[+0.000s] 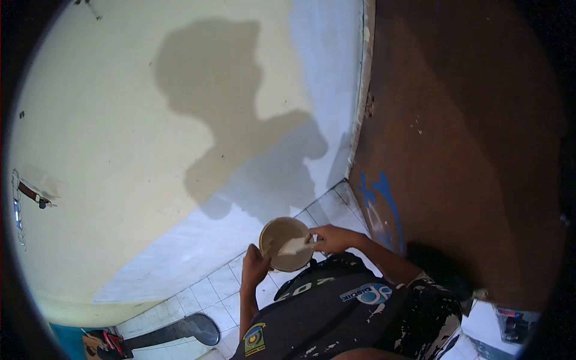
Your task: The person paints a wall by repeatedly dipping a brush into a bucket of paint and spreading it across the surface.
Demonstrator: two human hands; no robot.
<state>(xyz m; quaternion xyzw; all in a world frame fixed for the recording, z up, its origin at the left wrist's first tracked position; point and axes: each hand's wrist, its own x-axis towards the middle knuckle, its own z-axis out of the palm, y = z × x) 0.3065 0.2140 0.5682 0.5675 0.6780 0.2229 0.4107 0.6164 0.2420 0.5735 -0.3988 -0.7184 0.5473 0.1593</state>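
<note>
A round tan bowl (275,233) with a pale powdery or pasty substance (293,246) inside is held in front of the dark printed shirt. My left hand (256,263) grips its left rim, thumb over the edge. At the opposite side, my right hand (327,239) is closed around a small tool that reaches into the bowl and touches the pale substance. The tool's shape is hard to make out.
A cream and pale blue wall (108,150) carries a large shadow. On the right stands a brown panel (444,150) with blue marks. White floor tiles (207,292) lie below. Red and dark items (108,343) sit at lower left, a clear container (517,325) at lower right.
</note>
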